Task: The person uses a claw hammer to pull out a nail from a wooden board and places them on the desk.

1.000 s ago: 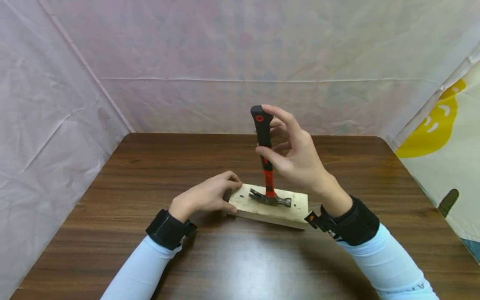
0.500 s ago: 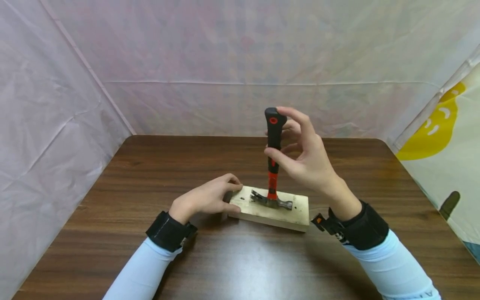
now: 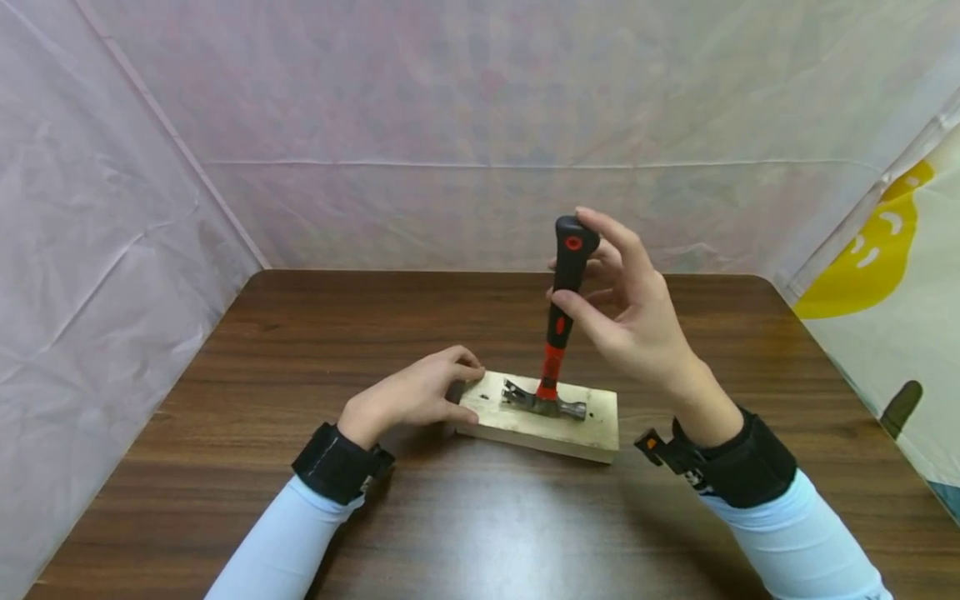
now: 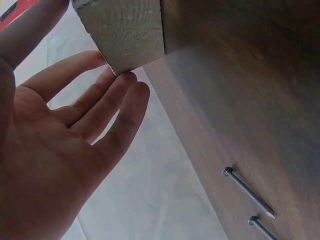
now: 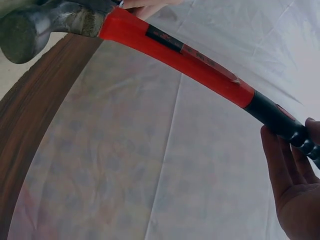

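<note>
A pale wooden block (image 3: 592,437) lies on the table with small dark marks on its top. Its left end is held by my left hand (image 3: 412,392), thumb on the near side and fingers on the far side; the left wrist view shows the fingers (image 4: 112,102) at the block's end. The head of a claw hammer (image 3: 551,367) rests on the block, claw toward the left. Its black and red handle stands up and leans slightly right. My right hand (image 3: 637,312) grips the upper handle. Whether the claw hooks a nail is too small to tell.
Two loose nails, one (image 4: 248,191) and another (image 4: 262,228), lie on the brown wooden table (image 3: 375,317) in the left wrist view. Behind the table hangs a pale sheet (image 3: 450,108). Another pale sheet with a yellow print (image 3: 862,258) is at the right.
My right hand has moved right, tilting the hammer handle from a slight left lean to a right lean. The hammer head stays on the block, and my left hand is nearly still.
</note>
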Motion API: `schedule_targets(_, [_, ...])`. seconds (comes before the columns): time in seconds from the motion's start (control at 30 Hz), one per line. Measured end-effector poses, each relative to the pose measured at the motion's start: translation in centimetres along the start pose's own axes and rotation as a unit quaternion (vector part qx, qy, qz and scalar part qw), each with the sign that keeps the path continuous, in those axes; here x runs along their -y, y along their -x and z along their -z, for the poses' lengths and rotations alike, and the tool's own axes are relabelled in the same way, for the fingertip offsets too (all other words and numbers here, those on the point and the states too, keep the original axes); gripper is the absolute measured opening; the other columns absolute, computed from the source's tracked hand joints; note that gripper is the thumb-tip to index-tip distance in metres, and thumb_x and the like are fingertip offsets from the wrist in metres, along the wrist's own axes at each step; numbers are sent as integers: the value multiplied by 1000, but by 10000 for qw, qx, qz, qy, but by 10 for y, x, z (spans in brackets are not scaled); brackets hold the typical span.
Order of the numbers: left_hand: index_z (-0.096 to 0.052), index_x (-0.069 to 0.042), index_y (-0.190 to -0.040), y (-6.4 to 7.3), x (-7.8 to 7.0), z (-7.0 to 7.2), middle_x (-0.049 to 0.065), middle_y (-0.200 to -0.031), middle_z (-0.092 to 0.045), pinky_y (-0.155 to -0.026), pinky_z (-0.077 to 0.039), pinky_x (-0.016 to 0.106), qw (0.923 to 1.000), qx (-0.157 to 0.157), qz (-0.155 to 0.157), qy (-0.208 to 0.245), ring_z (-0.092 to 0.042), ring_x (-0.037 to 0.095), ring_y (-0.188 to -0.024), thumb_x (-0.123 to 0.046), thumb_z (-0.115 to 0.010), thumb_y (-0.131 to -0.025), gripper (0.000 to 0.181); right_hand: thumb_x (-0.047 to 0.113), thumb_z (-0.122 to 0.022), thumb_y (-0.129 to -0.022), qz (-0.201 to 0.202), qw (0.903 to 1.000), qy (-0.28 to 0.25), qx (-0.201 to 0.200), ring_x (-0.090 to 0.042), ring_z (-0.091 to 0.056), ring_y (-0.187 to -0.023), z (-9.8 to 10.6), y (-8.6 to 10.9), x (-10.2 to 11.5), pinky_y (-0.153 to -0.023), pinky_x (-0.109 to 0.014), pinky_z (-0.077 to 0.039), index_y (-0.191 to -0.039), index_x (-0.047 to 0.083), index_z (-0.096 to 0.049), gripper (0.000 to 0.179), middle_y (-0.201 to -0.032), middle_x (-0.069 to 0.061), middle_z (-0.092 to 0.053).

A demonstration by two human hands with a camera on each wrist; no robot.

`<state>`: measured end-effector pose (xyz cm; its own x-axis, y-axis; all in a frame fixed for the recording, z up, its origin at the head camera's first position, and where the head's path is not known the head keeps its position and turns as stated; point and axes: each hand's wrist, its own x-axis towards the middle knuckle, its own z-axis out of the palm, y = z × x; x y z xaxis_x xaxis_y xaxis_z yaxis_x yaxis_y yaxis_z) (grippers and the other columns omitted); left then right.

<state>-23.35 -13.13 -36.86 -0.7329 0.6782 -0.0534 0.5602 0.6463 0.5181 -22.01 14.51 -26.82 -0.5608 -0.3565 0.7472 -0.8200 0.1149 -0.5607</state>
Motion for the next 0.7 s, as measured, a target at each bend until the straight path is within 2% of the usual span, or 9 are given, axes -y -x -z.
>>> schedule_targets(0.5, [-58,0,-144,1,-2,0,10,-139,-52,-104,-46,41,10000,-44,51,26,-53,26,-127,-31,-83,-89,68,-17,-69,-88,148,9997,-131,107,-24,-71,-90,8,6,1,-70,-31,-60,-153,0,-34,75,-114,-14,-67])
schedule_targets(0.7, [-58,0,-144,1,-2,0,10,-139,-52,-104,-46,41,10000,-72,33,57,-54,27,-126,-31,-83,-89,68,-22,-70,-83,122,9998,-64,135,-24,-71,-90,10,8,3,-71,-32,-60,-154,0,-34,82,-116,-14,-67])
